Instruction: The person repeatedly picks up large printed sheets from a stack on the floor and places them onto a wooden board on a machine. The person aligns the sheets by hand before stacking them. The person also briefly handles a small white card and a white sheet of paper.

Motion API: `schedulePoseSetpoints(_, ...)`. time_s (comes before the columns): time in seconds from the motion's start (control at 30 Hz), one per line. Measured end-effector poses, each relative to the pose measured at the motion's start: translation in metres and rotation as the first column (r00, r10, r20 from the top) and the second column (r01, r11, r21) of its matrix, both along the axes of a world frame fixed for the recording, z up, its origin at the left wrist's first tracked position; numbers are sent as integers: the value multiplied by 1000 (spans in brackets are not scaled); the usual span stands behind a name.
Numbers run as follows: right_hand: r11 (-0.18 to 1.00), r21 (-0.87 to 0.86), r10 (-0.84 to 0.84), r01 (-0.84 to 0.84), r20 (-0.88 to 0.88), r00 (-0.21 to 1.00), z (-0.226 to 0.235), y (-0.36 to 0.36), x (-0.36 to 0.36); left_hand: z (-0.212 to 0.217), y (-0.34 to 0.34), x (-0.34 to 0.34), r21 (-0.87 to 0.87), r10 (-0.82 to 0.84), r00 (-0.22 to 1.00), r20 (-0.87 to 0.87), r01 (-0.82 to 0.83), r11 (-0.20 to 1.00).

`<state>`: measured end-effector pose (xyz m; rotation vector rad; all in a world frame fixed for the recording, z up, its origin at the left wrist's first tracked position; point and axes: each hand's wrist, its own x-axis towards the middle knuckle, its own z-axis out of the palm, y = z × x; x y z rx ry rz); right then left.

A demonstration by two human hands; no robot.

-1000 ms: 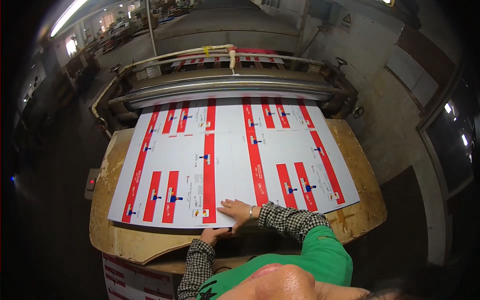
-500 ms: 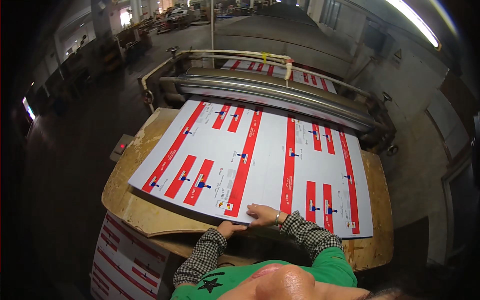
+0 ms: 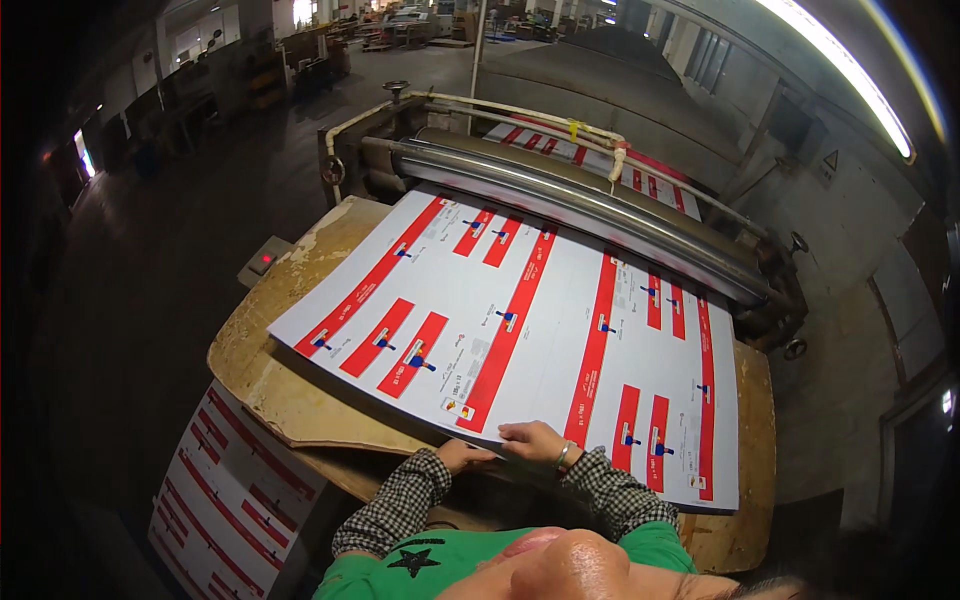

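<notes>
A large white printed sheet point(image 3: 540, 345) with red bars and small blue motifs lies on the worn wooden table, its far end at a metal roller point(image 3: 600, 210). It may be the top of a stack; its near edge looks thick and dark. My right hand point(image 3: 535, 441) is at the middle of that near edge, thumb and fingers closed on it, with a bracelet at the wrist. Just left of it, my left hand point(image 3: 465, 456) holds the same edge with fingers together, their tips partly hidden beneath it. Both forearms wear black-and-white checked sleeves.
The wooden table point(image 3: 240, 360) has a curved rim. More printed sheets point(image 3: 230, 490) sit lower at the left. A small box with a red light point(image 3: 264, 260) is beside the table. Handwheels point(image 3: 333, 170) and pipes flank the roller, and printed material shows behind it.
The whole view has turned slightly, so roller and table appear shifted and tilted. Both my hands stay at the sheet's near edge, with little movement against it.
</notes>
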<state>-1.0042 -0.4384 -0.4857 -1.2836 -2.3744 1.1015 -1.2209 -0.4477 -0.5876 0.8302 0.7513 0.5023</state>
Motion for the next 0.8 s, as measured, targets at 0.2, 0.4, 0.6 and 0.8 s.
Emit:
schedulePoseSetpoints(0.2, 884, 181, -408, 430, -150, 901, -30, 55, 0, 48, -7, -3, -159, 107, 985, 138, -85, 984)
schedulePoseSetpoints(0.4, 983, 92, 122, -158, 316, 941, -31, 34, -19, 30, -5, -4, 157, 0, 1000, 15, -2, 988)
schedulePoseSetpoints(0.6, 984, -15, 177, -178, 208, 962, -11, 18, -13, 2, -2, -2, 127, -1, 1000, 0, 1, 992)
schedulePoseSetpoints(0.8, 992, 111, 64, -63, -14, 998, 21, 24, 0, 41, -10, 1, -113, 90, 995, -35, -94, 989)
